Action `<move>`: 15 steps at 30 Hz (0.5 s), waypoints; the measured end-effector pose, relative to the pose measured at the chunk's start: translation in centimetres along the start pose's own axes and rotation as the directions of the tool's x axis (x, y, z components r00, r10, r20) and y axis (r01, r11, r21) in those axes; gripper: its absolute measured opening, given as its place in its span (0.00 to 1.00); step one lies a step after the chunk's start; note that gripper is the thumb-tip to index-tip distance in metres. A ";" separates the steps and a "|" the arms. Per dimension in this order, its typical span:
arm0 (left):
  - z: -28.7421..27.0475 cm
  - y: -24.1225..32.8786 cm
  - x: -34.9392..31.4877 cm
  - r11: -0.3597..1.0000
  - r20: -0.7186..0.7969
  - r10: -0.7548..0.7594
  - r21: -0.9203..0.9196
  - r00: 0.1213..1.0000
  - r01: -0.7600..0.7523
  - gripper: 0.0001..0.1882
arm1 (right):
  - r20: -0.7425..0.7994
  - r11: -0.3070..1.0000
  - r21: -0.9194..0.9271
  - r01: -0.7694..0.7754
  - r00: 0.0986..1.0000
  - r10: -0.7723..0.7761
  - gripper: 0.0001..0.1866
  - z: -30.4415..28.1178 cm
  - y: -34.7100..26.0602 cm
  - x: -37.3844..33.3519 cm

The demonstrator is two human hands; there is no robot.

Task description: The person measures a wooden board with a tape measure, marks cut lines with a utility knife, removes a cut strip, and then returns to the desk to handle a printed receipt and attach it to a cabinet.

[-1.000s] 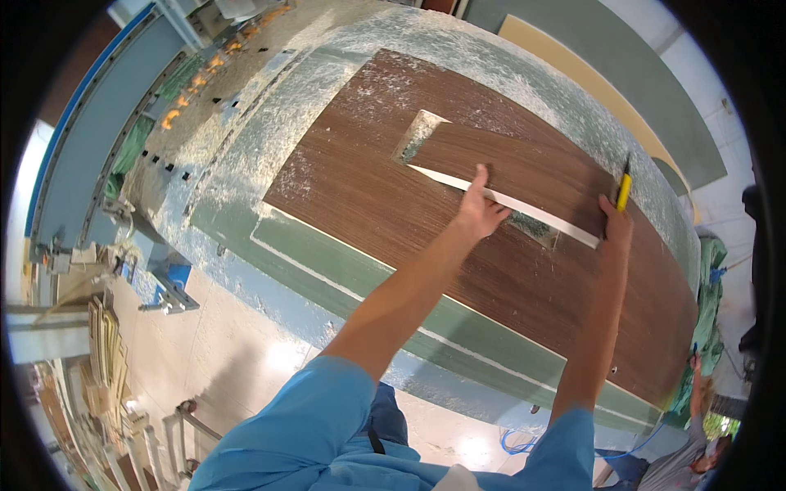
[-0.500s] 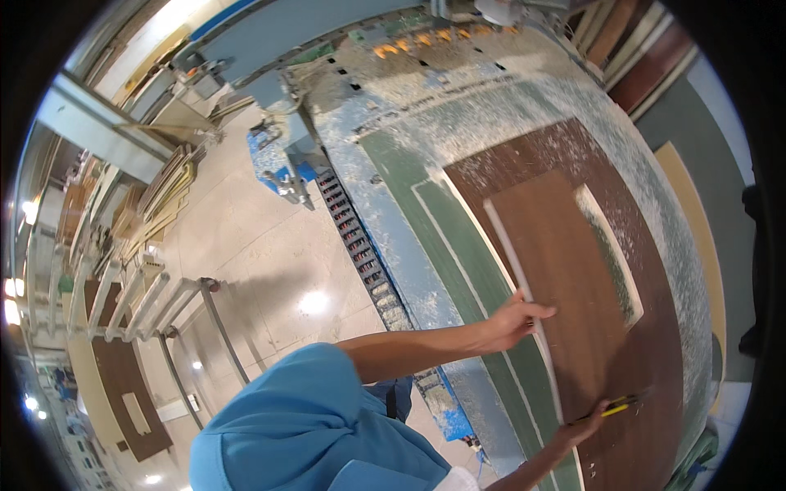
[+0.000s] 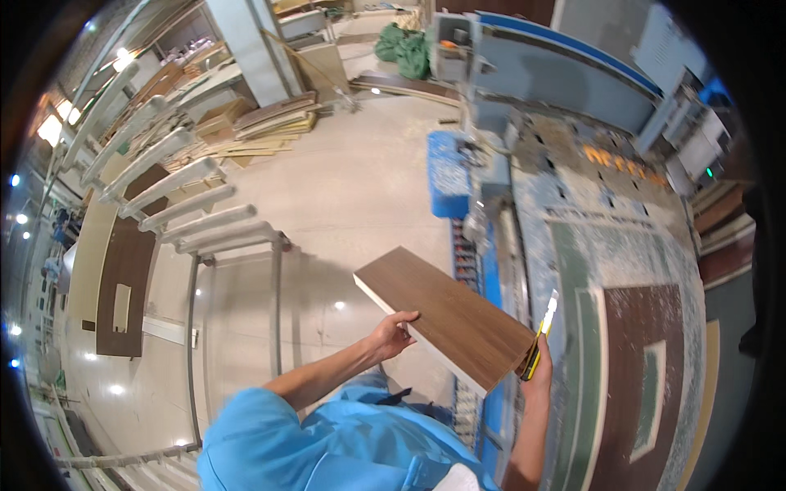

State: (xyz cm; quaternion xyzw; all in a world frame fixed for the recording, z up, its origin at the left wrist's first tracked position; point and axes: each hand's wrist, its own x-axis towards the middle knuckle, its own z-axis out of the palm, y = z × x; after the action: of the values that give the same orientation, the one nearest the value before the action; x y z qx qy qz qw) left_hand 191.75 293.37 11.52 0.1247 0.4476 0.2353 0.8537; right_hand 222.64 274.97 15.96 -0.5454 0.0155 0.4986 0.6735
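The left hand (image 3: 393,335) clamps the brown panel (image 3: 450,315), at 5 o'clock in view, by its 8 o'clock edge, while at its 4 o'clock end the right hand (image 3: 538,373) grips the yellow cutter (image 3: 543,329), best pointed outward.

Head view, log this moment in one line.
Left hand: grips brown wood-grain board | Right hand: holds yellow utility knife at board's end | Brown panel with rectangular opening: on dusty worktable
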 end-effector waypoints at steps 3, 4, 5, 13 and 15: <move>-7.9 8.9 0.4 0.998 -0.026 0.012 -0.069 1.000 -0.013 0.20 | 0.093 0.945 -0.259 -0.202 0.968 0.233 0.32 11.9 2.1 5.3; -9.9 11.4 0.0 0.996 -0.049 0.046 -0.072 0.998 -0.049 0.20 | 0.209 0.931 -0.283 -0.229 0.933 0.293 0.29 15.6 3.2 6.1; -11.5 14.0 -0.1 0.996 -0.117 0.069 -0.051 0.991 -0.075 0.20 | 0.233 0.914 -0.317 -0.254 0.913 0.335 0.26 19.2 4.5 7.0; -21.5 31.5 4.6 0.966 -0.232 0.229 -0.063 0.945 -0.249 0.31 | 0.398 0.726 -0.474 -0.498 0.615 0.681 0.15 36.5 13.4 12.8; -24.3 35.2 7.4 0.958 -0.309 0.242 -0.074 0.920 -0.276 0.28 | 0.435 0.696 -0.468 -0.545 0.543 0.718 0.12 40.7 16.2 15.2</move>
State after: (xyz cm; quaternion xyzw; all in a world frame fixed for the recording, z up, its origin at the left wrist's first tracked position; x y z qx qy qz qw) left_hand 165.14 327.37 7.40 0.0964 0.5357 0.3878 0.7439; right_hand 197.82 313.91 12.21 -0.4072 -0.0659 0.8487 0.3311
